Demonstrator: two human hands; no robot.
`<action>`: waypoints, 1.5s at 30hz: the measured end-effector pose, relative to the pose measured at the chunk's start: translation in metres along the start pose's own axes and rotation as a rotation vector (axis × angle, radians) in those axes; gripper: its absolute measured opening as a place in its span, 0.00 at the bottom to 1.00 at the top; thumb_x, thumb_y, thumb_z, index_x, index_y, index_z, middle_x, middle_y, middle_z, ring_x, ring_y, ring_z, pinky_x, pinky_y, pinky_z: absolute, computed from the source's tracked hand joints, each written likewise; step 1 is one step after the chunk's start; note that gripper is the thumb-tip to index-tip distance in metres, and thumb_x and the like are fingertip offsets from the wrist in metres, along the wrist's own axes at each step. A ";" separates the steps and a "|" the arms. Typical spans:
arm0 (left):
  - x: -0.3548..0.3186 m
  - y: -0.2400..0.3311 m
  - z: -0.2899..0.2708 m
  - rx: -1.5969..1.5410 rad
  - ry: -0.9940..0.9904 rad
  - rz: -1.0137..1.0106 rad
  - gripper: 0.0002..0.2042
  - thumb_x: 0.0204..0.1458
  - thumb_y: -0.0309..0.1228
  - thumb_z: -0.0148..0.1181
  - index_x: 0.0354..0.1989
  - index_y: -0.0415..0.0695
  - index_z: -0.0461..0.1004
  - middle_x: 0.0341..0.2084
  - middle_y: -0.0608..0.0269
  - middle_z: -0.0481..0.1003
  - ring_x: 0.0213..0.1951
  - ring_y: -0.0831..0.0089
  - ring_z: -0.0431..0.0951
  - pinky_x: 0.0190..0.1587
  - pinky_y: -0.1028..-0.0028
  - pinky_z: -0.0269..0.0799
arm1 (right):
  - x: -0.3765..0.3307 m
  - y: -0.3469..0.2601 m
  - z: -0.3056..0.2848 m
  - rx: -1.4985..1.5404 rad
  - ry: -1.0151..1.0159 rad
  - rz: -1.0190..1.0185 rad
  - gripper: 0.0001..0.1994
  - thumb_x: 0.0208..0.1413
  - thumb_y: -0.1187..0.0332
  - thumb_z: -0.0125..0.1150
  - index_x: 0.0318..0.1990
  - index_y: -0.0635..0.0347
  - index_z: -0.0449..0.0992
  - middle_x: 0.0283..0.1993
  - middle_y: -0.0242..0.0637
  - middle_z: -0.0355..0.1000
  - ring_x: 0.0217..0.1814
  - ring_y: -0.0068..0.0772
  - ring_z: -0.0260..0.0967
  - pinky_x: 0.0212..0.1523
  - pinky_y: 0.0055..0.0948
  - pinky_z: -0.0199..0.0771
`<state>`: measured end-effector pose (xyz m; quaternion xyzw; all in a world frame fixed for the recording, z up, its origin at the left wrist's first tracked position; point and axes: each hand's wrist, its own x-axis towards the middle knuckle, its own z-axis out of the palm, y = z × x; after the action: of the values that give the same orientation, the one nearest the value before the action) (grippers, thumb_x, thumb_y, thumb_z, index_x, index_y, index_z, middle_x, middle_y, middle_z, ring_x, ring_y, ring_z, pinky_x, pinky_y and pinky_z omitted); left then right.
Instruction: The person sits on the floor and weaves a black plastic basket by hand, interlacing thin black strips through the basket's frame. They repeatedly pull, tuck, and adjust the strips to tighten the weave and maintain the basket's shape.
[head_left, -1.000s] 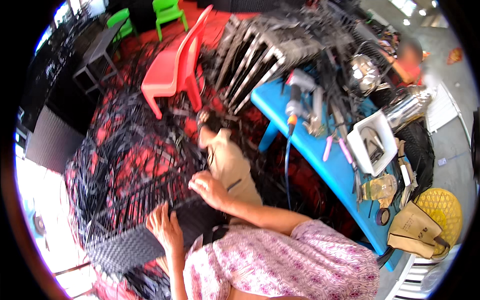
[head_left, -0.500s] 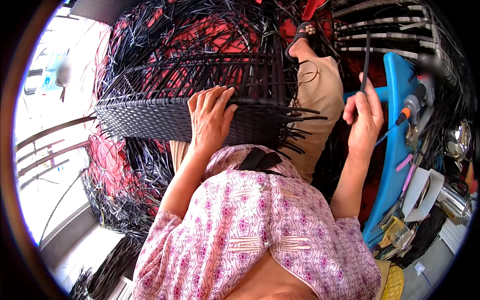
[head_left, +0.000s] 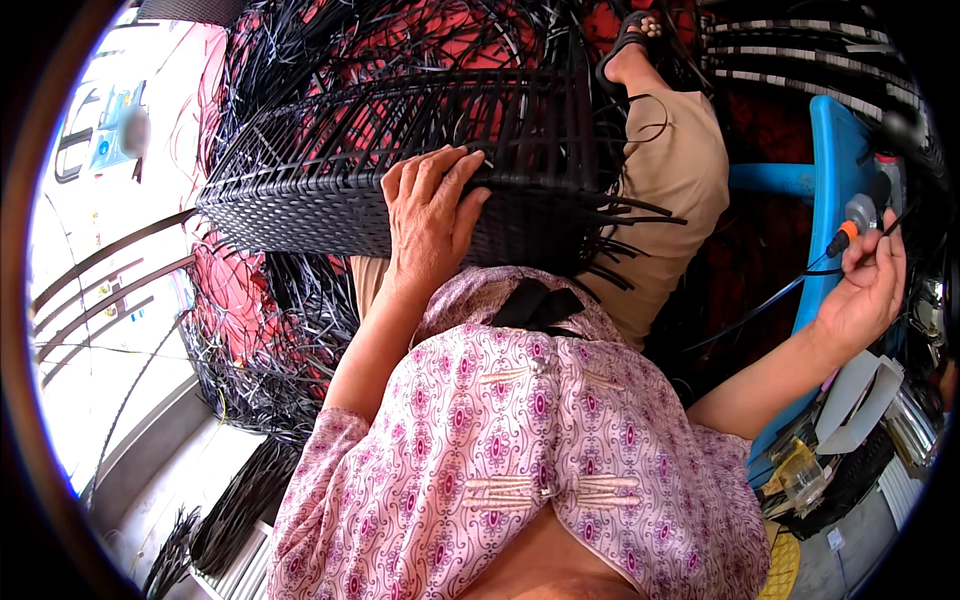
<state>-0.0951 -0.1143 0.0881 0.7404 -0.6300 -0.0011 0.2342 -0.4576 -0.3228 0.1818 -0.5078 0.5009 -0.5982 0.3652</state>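
Right hand (head_left: 872, 272) farther out by the blue bench (head_left: 829, 175), its dark strip (head_left: 903, 216) indistinct

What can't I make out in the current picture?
All in the head view:
Left hand: its palm is hidden by the back of the hand, so whether it grips the black woven piece or only rests there is unclear.
Right hand: the dark strip by it is too thin to tell whether it is pinched.
Yellow latticed object: cut off by the lower edge.
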 end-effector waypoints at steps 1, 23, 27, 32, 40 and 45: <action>0.001 0.000 0.000 -0.010 0.002 0.001 0.17 0.51 0.32 0.62 0.51 0.44 0.76 0.48 0.60 0.74 0.52 0.63 0.72 0.57 0.62 0.57 | -0.001 0.003 0.002 -0.004 -0.058 0.054 0.15 0.60 0.73 0.52 0.51 0.74 0.75 0.41 0.41 0.77 0.37 0.21 0.72 0.33 0.17 0.64; 0.086 0.024 0.016 -0.709 -0.342 -0.100 0.17 0.54 0.21 0.55 0.53 0.44 0.75 0.36 0.61 0.82 0.40 0.73 0.81 0.45 0.74 0.73 | -0.072 0.046 0.099 -0.428 -0.875 0.157 0.08 0.56 0.73 0.60 0.41 0.66 0.79 0.30 0.39 0.76 0.30 0.26 0.71 0.35 0.25 0.71; 0.095 0.021 0.027 -0.564 -0.429 0.098 0.19 0.52 0.22 0.53 0.55 0.46 0.72 0.34 0.65 0.81 0.41 0.66 0.77 0.45 0.68 0.74 | -0.070 0.051 0.103 -0.428 -0.920 0.090 0.08 0.56 0.74 0.60 0.42 0.66 0.79 0.36 0.43 0.79 0.36 0.33 0.76 0.40 0.28 0.73; 0.096 0.027 0.029 -0.418 -0.419 0.118 0.20 0.51 0.23 0.53 0.55 0.47 0.72 0.33 0.66 0.81 0.43 0.64 0.75 0.47 0.66 0.74 | -0.070 0.053 0.107 -0.443 -0.947 0.164 0.08 0.56 0.75 0.60 0.41 0.66 0.80 0.38 0.43 0.78 0.37 0.33 0.76 0.41 0.28 0.73; 0.095 0.033 0.026 -0.364 -0.432 0.098 0.22 0.50 0.22 0.52 0.56 0.48 0.70 0.35 0.65 0.81 0.44 0.62 0.75 0.49 0.65 0.73 | -0.069 0.057 0.104 -0.373 -0.940 0.125 0.08 0.55 0.74 0.61 0.40 0.66 0.80 0.36 0.42 0.78 0.38 0.32 0.76 0.41 0.27 0.73; 0.096 0.031 0.027 -0.402 -0.439 0.098 0.21 0.50 0.22 0.53 0.56 0.47 0.70 0.36 0.65 0.81 0.44 0.61 0.75 0.50 0.64 0.72 | -0.075 0.062 0.107 -0.332 -0.991 0.217 0.07 0.54 0.75 0.62 0.40 0.66 0.80 0.36 0.41 0.77 0.37 0.31 0.76 0.41 0.26 0.73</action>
<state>-0.1121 -0.2159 0.1029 0.6299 -0.6878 -0.2746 0.2339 -0.3414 -0.2902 0.1014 -0.7258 0.4060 -0.1584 0.5323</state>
